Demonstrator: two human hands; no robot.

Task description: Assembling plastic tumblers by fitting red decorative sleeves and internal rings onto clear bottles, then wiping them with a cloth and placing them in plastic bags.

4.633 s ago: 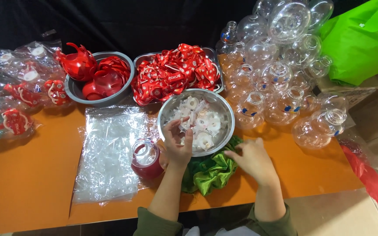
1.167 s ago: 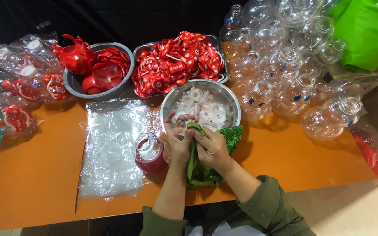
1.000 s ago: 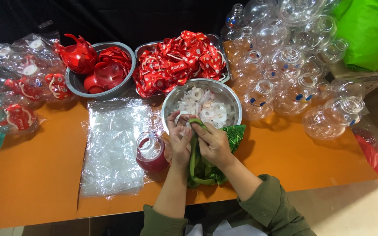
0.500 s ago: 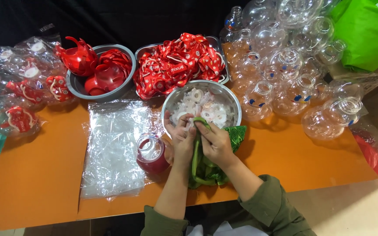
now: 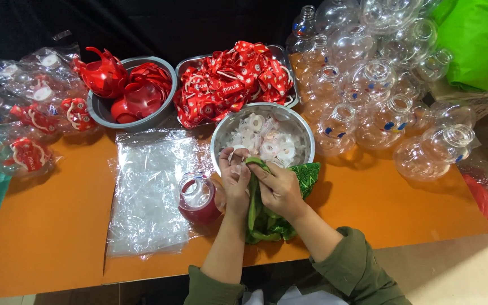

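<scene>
Right at the near edge of the orange surface (image 5: pixel 52 226), both hands meet over a crumpled green cloth (image 5: pixel 266 217). The left hand (image 5: pixel 236 183) and the right hand (image 5: pixel 278 189) press together, fingers (image 5: pixel 258 169) curled narrow and pinching the cloth's top end just in front of the steel bowl (image 5: pixel 303 127) of white rings (image 5: pixel 266 141). The rest of the cloth trails down between the wrists onto the surface. Just left of the left hand sits a small red-tinted bottle (image 5: pixel 197 197), resting at the edge of a flat stack of clear plastic bags (image 5: pixel 148 192). Behind, a grey bowl (image 5: pixel 100 110) holds red caps (image 5: pixel 136 99), a tray holds red ribbons (image 5: pixel 230 79), and clear round bottles (image 5: pixel 379 85) crowd the right side.
</scene>
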